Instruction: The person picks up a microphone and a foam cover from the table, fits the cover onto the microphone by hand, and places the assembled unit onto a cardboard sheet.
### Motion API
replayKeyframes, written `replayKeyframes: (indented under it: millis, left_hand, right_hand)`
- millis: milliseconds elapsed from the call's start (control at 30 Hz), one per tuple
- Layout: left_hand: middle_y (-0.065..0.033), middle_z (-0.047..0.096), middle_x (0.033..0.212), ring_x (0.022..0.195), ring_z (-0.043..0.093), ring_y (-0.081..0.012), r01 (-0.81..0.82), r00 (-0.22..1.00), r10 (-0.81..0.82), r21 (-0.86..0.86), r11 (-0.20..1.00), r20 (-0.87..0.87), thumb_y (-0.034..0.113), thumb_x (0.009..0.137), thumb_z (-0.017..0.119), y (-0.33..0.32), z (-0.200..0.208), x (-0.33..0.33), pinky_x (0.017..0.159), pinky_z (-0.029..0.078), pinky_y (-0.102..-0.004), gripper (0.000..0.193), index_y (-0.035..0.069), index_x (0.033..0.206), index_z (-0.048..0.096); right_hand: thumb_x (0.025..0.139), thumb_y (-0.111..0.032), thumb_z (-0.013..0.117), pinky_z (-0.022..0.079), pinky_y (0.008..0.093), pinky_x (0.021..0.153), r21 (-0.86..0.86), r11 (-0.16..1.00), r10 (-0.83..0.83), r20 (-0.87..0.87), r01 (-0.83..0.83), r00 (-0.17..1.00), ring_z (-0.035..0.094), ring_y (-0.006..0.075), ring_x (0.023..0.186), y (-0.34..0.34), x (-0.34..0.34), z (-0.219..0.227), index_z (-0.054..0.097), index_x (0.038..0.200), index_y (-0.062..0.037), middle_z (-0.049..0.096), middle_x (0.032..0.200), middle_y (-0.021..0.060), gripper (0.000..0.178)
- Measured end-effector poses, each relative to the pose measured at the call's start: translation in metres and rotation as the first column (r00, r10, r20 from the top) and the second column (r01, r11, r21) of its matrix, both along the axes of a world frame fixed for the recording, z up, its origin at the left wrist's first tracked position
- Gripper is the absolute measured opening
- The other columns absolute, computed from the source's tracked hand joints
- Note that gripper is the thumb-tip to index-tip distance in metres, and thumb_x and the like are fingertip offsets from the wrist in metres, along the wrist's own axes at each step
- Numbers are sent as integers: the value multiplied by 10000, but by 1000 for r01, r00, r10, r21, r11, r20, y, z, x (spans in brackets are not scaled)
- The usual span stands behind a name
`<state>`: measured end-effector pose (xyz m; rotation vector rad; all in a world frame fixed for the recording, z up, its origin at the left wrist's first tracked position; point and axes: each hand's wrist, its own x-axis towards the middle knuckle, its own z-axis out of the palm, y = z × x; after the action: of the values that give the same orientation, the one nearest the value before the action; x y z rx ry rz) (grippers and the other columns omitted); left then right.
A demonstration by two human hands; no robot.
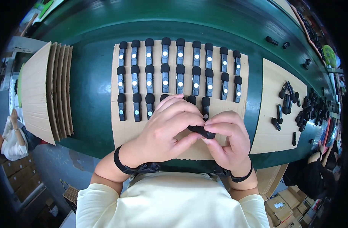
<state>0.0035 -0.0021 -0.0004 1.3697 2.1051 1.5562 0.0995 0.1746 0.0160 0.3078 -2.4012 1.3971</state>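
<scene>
Between my two hands is a small black clip-on microphone (201,131), held over the near part of a cardboard sheet (117,133). My left hand (168,127) pinches its left end, and the fingertips of my right hand (227,136) close on its right end. On the sheet, small black microphones (165,51) with foam tops lie in rows, most with a pale round dot on the body. The nearest row is partly hidden behind my left hand. One microphone (205,107) of that row lies just beyond my fingertips.
Upright cardboard sheets (39,91) stand at the left of the green table (91,76). On the right, a second cardboard piece (267,114) bears loose microphones (287,102), with a dark heap (314,108) beyond. People are at the far left (14,138) and far right (314,171).
</scene>
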Motion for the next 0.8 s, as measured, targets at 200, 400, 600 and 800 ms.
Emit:
replayKeyframes:
  millis: [200, 400, 600, 800]
  left_hand:
    - [-83, 628, 1005, 944, 601, -266, -20, 1000, 19, -21, 1000, -16, 85, 703, 776, 0, 1, 0, 997, 399, -497, 266, 67, 936, 649]
    - [-92, 637, 1018, 954, 606, -263, -30, 999, 29, -23, 999, -29, 69, 700, 777, 0, 0, 0, 1002, 399, -497, 252, 67, 920, 654]
    - [-88, 636, 1030, 968, 604, -265, -31, 999, 30, -28, 999, -30, 55, 699, 773, 0, 1, 0, 1001, 401, -493, 241, 71, 905, 650]
    - [-87, 635, 1037, 975, 603, -267, -33, 999, 32, -25, 999, -22, 52, 698, 772, 0, 2, 1, 998, 404, -492, 232, 73, 894, 651]
  right_hand:
    - [765, 4, 717, 508, 338, 726, 122, 992, -32, 43, 26, 999, 635, 276, 872, 19, 7, 6, 593, 986, -3, 632, 1015, 160, 253]
    - [697, 31, 734, 522, 376, 730, 464, 882, -109, 32, 82, 994, 633, 331, 887, 38, 21, -13, 577, 962, -23, 626, 1030, 152, 312]
    - [681, 26, 736, 517, 396, 737, 518, 856, -47, 104, -13, 993, 619, 330, 895, 31, 28, -18, 573, 955, -36, 600, 1056, 140, 325]
    - [679, 3, 742, 509, 397, 745, 570, 821, -108, 92, 36, 990, 611, 313, 896, 34, 24, -26, 583, 978, -37, 585, 1075, 137, 341]
